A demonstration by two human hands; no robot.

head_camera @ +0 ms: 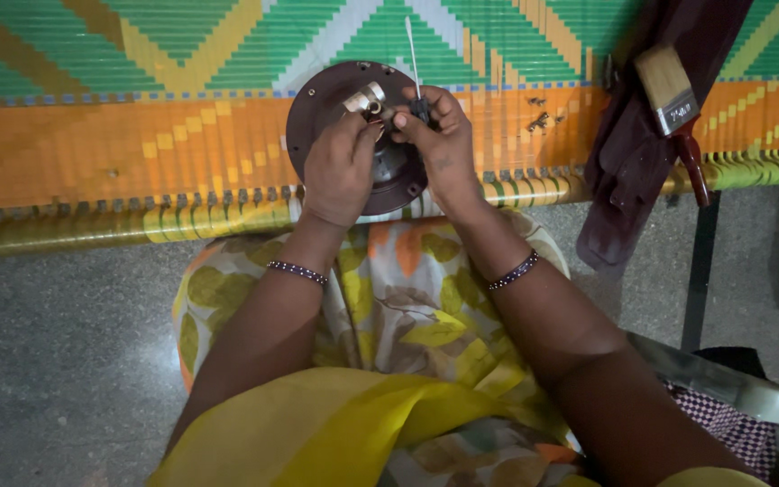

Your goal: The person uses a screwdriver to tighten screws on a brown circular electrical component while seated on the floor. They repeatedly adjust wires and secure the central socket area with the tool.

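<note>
A dark brown round metal disc [317, 108] with a shiny silver shaft [364, 97] at its middle rests on the edge of a woven cot. My left hand [340, 167] lies over the disc's lower half, fingertips pinching at the shaft. My right hand [439, 144] holds a thin tool with a black handle and a white tip [415, 63] that points upward, its fingers close to the shaft. Both wrists wear dark beaded bangles. The lower part of the disc is hidden by my hands.
The cot [137, 153] is woven in orange, green and yellow bands. A paintbrush [669, 90] lies on a maroon cloth [633, 153] at the right. Small screws [538, 119] sit on the weave. Grey stone floor [65, 352] lies below, a black cot leg [701, 271] at right.
</note>
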